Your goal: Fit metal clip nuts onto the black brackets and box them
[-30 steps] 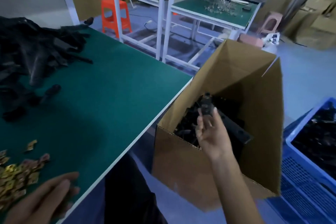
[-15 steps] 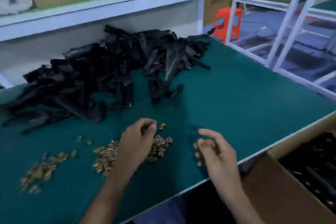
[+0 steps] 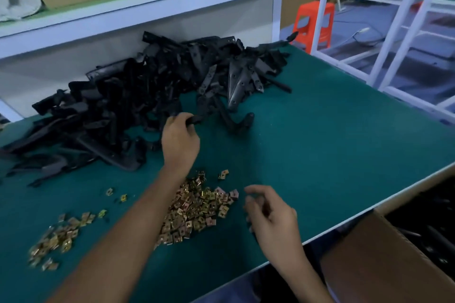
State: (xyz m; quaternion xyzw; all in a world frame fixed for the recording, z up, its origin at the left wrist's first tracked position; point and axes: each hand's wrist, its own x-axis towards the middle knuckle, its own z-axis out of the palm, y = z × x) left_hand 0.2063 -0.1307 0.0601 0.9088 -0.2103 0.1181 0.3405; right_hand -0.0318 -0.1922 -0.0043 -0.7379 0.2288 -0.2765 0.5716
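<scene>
A big heap of black brackets (image 3: 152, 96) covers the far left of the green table (image 3: 332, 145). My left hand (image 3: 181, 141) reaches to the heap's near edge and grips one black bracket (image 3: 194, 120) at its end. Gold metal clip nuts (image 3: 197, 206) lie in a pile near the front edge, partly under my left forearm, and a smaller pile of clip nuts (image 3: 59, 236) lies further left. My right hand (image 3: 270, 214) hovers just right of the main nut pile with fingers loosely curled; nothing shows in it. The cardboard box (image 3: 384, 263) stands below the table's right edge with black brackets inside.
A white shelf (image 3: 147, 10) runs above the heap's back, carrying a cardboard carton. Beyond the table's right side stand white frame tables (image 3: 384, 39) and an orange stool (image 3: 312, 22).
My right hand came back from the box, where it had held a bracket, and is now over the table. My left hand moved from the nut pile up to the heap and took a bracket.
</scene>
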